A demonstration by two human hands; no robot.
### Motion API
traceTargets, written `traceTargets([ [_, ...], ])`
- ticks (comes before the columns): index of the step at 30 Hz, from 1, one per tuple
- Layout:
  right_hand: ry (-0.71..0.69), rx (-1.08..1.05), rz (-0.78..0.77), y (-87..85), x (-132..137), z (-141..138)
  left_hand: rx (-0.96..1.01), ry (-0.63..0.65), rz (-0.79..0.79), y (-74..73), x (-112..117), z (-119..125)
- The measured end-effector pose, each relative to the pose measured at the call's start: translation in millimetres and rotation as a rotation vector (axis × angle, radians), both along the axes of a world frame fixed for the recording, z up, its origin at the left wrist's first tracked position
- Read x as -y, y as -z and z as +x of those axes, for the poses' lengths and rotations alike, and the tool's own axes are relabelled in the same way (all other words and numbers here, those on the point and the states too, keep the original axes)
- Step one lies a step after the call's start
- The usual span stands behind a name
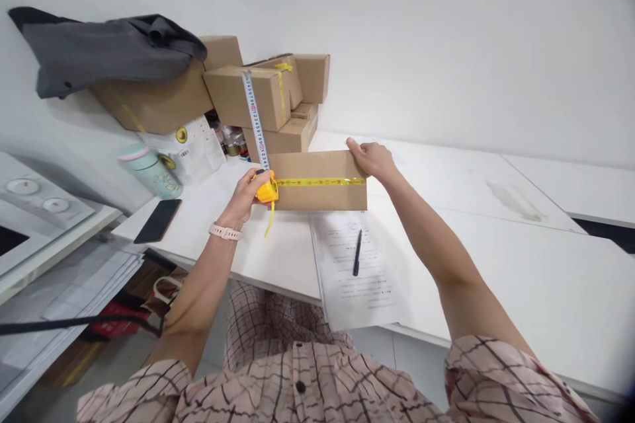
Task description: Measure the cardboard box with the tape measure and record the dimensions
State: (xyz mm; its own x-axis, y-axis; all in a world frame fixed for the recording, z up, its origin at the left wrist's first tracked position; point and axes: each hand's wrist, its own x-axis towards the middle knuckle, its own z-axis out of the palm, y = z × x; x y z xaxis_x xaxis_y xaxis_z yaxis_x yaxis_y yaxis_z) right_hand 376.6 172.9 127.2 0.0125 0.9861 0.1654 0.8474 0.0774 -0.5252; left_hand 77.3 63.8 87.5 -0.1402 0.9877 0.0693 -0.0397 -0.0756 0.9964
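My left hand (243,197) is closed around a yellow tape measure (266,188) at the left end of a small cardboard box (322,199). The tape's silver blade (255,120) stretches up and away from the case, in front of the stacked boxes. A yellow strap dangles below the case. Yellow printed packing tape runs along the side of the small box that faces me. At its far right corner, my right hand (373,158) grips the box with the thumb along the top edge; its other fingers are mostly hidden.
Several cardboard boxes (278,140) are stacked against the wall, with a grey cloth item (114,53) on the left ones. A mint bottle (153,172) and a dark phone (157,221) are left. Printed sheets (342,297) with a black pen (357,252) lie at the white table's (476,264) front edge.
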Motion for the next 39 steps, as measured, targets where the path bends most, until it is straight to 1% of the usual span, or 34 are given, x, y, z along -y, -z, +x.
traceTargets([
  [3, 0.038, 0.116, -0.032, 13.3, 8.6, -4.9, 0.022, -0.030, -0.036, 4.0, -1.1, 0.7],
  [5, 0.080, 0.170, -0.019, 21.9, 9.0, -7.7, 0.036, -0.032, -0.048, 7.4, -5.4, 1.7],
  [7, 0.109, 0.222, 0.050, 26.9, 5.5, -12.7, 0.034, -0.020, -0.050, 9.3, -9.8, 3.7],
  [9, 0.096, 0.279, 0.142, 29.1, -0.9, -21.1, 0.030, -0.026, -0.031, 9.4, -10.3, 7.7],
  [11, 0.059, 0.326, 0.201, 30.3, -7.9, -31.7, 0.030, -0.053, 0.027, 9.1, -3.0, 14.4],
  [13, 0.049, 0.337, 0.209, 31.9, -13.7, -41.8, 0.030, -0.063, 0.108, 11.5, 13.4, 24.5],
  [14, 0.058, 0.332, 0.208, 32.7, -15.9, -46.0, 0.031, -0.045, 0.139, 14.7, 24.4, 30.9],
  [16, 0.078, 0.319, 0.205, 33.7, -19.2, -51.7, 0.043, 0.047, 0.137, 26.3, 49.1, 46.0],
  [18, 0.081, 0.310, 0.191, 33.2, -21.7, -54.2, 0.069, 0.184, 0.051, 44.0, 72.4, 63.0],
  [20, 0.073, 0.300, 0.158, 31.2, -23.9, -54.2, 0.096, 0.284, -0.044, 64.1, 89.7, 79.6],
  [23, 0.056, 0.270, 0.104, 27.5, -26.4, -51.9, 0.128, 0.370, -0.114, 89.4, 100.8, 98.9],
  [25, 0.038, 0.240, 0.080, 25.7, -27.3, -50.1, 0.138, 0.397, -0.133, 99.6, 100.8, 106.3],
  [27, 0.024, 0.215, 0.076, 25.1, -27.5, -48.9, 0.135, 0.411, -0.154, 105.0, 98.5, 110.1],
  [31, 0.021, 0.197, 0.095, 25.5, -27.7, -48.8, 0.136, 0.411, -0.169, 109.8, 96.8, 114.0],
  [39, 0.043, 0.201, 0.099, 27.5, -33.2, -50.2, 0.152, 0.421, -0.175, 116.1, 105.0, 122.9],
])
